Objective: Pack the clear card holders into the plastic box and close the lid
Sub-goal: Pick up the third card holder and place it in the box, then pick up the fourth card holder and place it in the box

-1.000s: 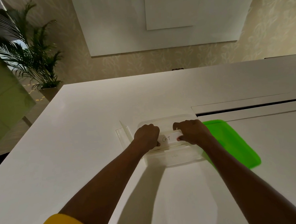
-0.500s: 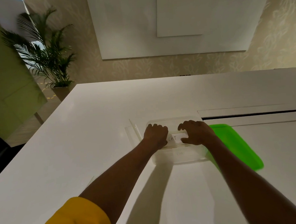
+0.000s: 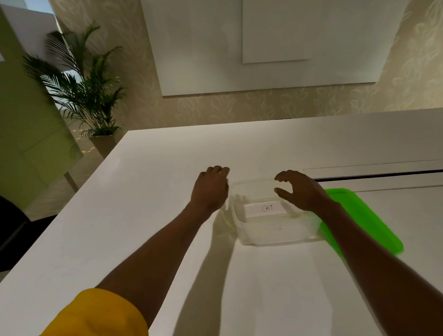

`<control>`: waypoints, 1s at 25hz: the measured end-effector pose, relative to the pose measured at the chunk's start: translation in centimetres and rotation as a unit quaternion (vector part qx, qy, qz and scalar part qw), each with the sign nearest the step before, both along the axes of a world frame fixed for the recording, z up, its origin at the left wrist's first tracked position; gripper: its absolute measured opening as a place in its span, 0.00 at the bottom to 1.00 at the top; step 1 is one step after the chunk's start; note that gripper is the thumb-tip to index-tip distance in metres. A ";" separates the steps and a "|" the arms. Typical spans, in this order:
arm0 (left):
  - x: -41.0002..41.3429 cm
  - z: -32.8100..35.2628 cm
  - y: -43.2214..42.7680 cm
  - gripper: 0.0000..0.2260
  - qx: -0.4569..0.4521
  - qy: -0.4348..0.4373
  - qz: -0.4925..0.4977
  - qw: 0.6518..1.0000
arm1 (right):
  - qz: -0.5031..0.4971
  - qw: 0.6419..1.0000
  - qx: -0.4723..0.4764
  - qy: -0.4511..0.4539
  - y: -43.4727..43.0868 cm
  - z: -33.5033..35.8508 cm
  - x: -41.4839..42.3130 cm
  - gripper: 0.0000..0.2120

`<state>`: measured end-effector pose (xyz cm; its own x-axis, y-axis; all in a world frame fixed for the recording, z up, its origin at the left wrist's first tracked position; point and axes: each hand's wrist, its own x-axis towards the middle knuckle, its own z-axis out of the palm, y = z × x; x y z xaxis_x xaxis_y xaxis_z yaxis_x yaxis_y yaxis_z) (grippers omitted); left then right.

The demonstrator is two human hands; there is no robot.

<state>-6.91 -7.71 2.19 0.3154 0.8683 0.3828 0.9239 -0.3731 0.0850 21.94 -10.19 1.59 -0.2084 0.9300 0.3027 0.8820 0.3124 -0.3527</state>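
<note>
The clear plastic box stands lidless on the white table. Inside it lies a clear card holder whose card reads "CAT". My right hand hovers over the box's right side, thumb and fingers spread apart, holding nothing. My left hand is just left of the box with its fingers bent loosely downward. It covers most of another clear card holder, of which only a faint edge shows; no grip is visible. The green lid lies flat to the right of the box, partly under my right forearm.
A long dark slot runs across the table behind the lid. A potted palm stands on the floor past the table's far left corner. A dark chair sits at the left edge.
Both hands have let go of the "CAT" holder, which now lies in the box. My left hand moved left off the box, and my right hand lifted and spread.
</note>
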 end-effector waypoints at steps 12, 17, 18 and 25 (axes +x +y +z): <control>-5.3 -4.4 0.6 0.23 -0.101 0.095 -0.088 0.986 | 0.081 0.996 0.020 0.016 -1.7 0.1 -11.2 0.24; -6.4 -4.8 -0.1 0.14 -0.062 0.070 -0.092 0.991 | 0.083 0.996 0.011 0.004 -2.2 -0.2 -12.5 0.23; -6.9 -4.9 -0.4 0.14 -0.060 0.042 -0.088 0.993 | 0.081 0.997 0.013 0.009 -2.3 -0.1 -12.5 0.23; -10.2 -4.0 -1.8 0.12 0.001 -0.314 -0.038 0.949 | 0.072 0.990 0.040 0.113 -3.3 1.0 -13.4 0.18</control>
